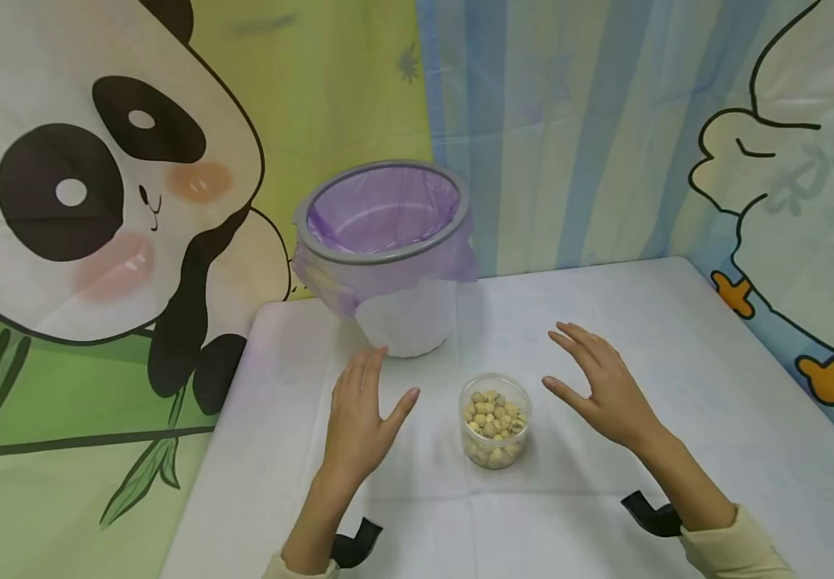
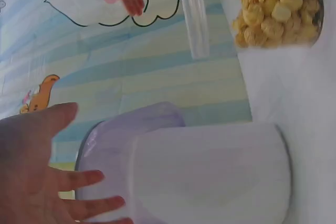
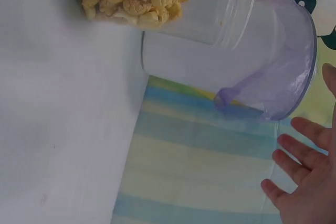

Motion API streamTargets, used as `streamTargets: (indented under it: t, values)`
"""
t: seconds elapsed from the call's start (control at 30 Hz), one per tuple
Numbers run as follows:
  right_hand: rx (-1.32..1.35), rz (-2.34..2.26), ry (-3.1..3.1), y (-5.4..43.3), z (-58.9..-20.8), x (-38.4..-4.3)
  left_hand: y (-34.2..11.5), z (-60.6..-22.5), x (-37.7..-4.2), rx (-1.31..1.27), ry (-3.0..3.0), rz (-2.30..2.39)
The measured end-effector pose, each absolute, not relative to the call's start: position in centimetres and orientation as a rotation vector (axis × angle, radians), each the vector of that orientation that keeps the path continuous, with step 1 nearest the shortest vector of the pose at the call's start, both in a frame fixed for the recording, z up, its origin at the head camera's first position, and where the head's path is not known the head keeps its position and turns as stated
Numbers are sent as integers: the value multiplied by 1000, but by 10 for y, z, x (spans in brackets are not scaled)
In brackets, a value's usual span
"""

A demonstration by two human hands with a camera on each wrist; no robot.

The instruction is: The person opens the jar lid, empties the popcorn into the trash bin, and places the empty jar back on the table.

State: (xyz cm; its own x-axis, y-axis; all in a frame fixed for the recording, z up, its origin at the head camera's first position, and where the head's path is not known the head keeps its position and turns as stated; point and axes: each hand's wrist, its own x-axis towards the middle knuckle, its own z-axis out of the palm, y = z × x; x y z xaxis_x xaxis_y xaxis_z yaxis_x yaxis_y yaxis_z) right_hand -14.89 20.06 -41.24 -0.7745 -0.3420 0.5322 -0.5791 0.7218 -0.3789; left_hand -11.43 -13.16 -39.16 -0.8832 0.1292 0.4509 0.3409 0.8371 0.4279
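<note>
A clear plastic jar (image 1: 495, 450) without a lid stands upright on the table, part filled with round yellowish popcorn (image 1: 492, 416). To its left hovers my left hand (image 1: 361, 418), fingers extended and thumb apart, touching nothing. On the jar's other side my right hand (image 1: 605, 390) is raised with its fingers spread, also holding nothing. From the left wrist view, the popcorn (image 2: 278, 9) fills the lower part of the jar, and the left hand (image 2: 31, 171) is apart from it. In the right wrist view the right hand (image 3: 310, 166) is likewise away from the jar (image 3: 210, 9).
Behind the jar stands a white bin (image 1: 409, 322) with a grey rim (image 1: 380, 256) and a purple bag lining it. A white cloth covers the table (image 1: 569, 515). Cartoon-printed curtains (image 1: 532, 145) rise at the table's back and sides. Black straps (image 1: 651, 515) hang at both wrists.
</note>
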Motion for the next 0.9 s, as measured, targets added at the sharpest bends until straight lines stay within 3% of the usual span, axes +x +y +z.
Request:
streamTargets:
  t: [0.53, 0.9]
  values:
    - [1092, 1264, -2439, 162, -439, -155, -90, -465, -114, -549, -2304, -1331]
    - [1146, 1231, -2626, 150, -453, -160, -74, -521, -125, -678, -2339, -1473]
